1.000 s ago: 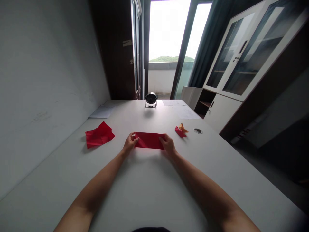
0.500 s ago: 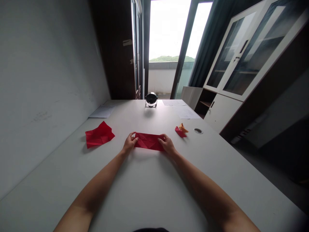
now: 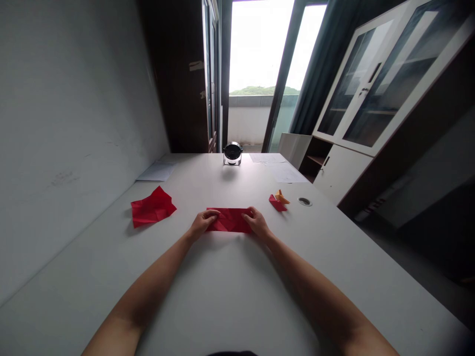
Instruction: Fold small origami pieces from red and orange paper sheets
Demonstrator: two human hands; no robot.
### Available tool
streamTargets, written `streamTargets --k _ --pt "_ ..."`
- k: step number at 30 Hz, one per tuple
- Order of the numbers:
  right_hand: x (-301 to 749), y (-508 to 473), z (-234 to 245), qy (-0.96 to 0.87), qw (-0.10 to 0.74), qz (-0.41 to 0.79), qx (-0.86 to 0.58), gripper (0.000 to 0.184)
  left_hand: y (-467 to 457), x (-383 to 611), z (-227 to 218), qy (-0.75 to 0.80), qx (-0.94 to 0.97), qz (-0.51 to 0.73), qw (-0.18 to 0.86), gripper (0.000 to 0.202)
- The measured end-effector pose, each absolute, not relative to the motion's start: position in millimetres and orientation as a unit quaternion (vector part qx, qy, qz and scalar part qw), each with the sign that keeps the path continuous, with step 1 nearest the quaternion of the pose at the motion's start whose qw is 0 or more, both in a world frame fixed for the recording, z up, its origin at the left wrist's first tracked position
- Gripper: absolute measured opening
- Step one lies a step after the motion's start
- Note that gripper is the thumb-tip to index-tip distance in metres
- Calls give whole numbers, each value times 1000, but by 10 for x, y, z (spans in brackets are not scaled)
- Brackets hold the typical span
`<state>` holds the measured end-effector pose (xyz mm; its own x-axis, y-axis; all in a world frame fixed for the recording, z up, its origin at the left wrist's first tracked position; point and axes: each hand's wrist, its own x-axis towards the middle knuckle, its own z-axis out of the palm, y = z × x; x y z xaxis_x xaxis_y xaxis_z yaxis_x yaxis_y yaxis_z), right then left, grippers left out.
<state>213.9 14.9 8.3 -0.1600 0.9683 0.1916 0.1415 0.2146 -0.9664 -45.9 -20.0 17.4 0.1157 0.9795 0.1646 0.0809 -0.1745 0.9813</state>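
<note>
Between my hands is a red sheet of paper [image 3: 229,220], folded into a wide strip and marked with creases. My left hand [image 3: 201,222] grips its left end, thumb lying on top. The right end is pinched by my right hand [image 3: 256,221], with the thumb in front and the fingers partly hidden behind the paper. Off to the left, a second creased red sheet [image 3: 153,207] lies loosely on the white table [image 3: 226,291]. Small folded paper pieces, one red [image 3: 277,202] and one orange [image 3: 282,197], rest together to the right of my right hand.
Toward the table's far end stands a round black device [image 3: 232,152] on a metal stand. White papers [image 3: 158,171] lie by the left wall, and more papers [image 3: 287,173] at the far right. A round cable hole [image 3: 305,201] is near the right edge.
The strip's left end has come down slightly, so it now lies nearly level. My left hand has moved a little lower, its thumb reaching further over the paper. The right hand has hardly shifted.
</note>
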Motion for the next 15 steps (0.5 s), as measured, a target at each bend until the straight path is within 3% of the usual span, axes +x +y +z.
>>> streamTargets --k 6,15 --pt "2094 51 160 -631 468 489 -380 38 -186 -461 155 442 568 513 468 32" --pt "2072 -56 281 -686 401 511 -328 35 -202 -476 194 439 560 518 475 34"
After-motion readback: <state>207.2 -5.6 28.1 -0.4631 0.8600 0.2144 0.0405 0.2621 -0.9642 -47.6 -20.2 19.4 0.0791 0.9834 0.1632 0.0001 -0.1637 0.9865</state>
